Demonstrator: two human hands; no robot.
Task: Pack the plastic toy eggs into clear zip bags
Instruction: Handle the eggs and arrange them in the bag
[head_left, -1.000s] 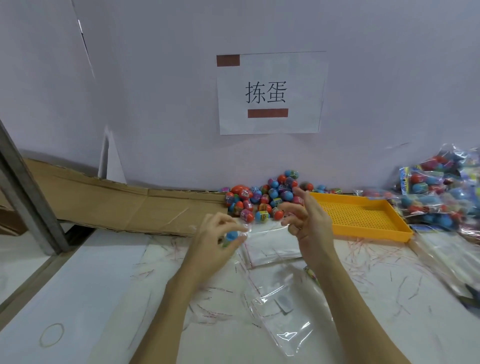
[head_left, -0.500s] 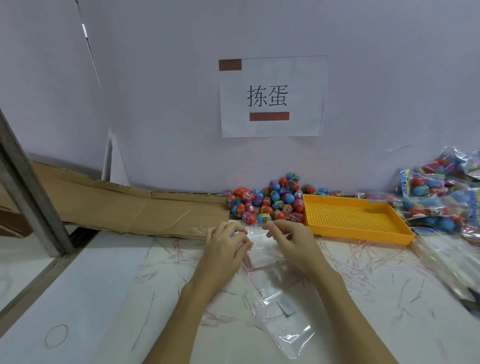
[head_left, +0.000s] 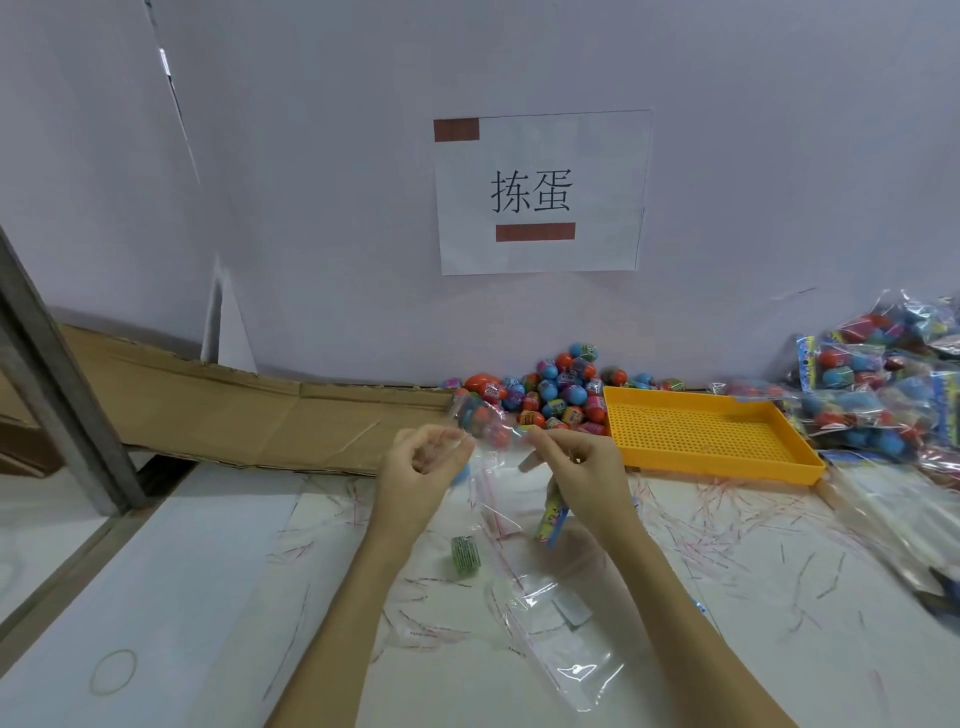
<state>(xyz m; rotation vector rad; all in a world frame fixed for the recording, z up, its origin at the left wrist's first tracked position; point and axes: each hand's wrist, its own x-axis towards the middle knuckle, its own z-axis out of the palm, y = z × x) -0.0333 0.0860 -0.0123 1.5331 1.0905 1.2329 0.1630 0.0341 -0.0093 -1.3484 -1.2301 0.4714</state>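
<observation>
A pile of red and blue plastic toy eggs (head_left: 550, 389) lies against the back wall. My left hand (head_left: 426, 462) and my right hand (head_left: 576, 462) are raised in front of it, both pinching a clear zip bag (head_left: 488, 441) stretched between them. Blurred eggs show through the bag's upper part. A blue egg peeks out under my left hand. A colourful printed card (head_left: 553, 519) hangs below my right hand. More clear bags (head_left: 550, 618) lie flat on the table between my forearms.
An orange perforated tray (head_left: 711, 431) sits right of the egg pile. Packed bags of eggs (head_left: 883, 384) are heaped at the far right. A green ribbed piece (head_left: 465, 555) lies on the table. Cardboard (head_left: 234, 405) lines the back left. Thin red strips litter the white tabletop. A rubber band (head_left: 113, 671) lies near left.
Both hands dropped to the bag stack, then rose again with one clear bag held between them. The printed card and green piece have come into sight.
</observation>
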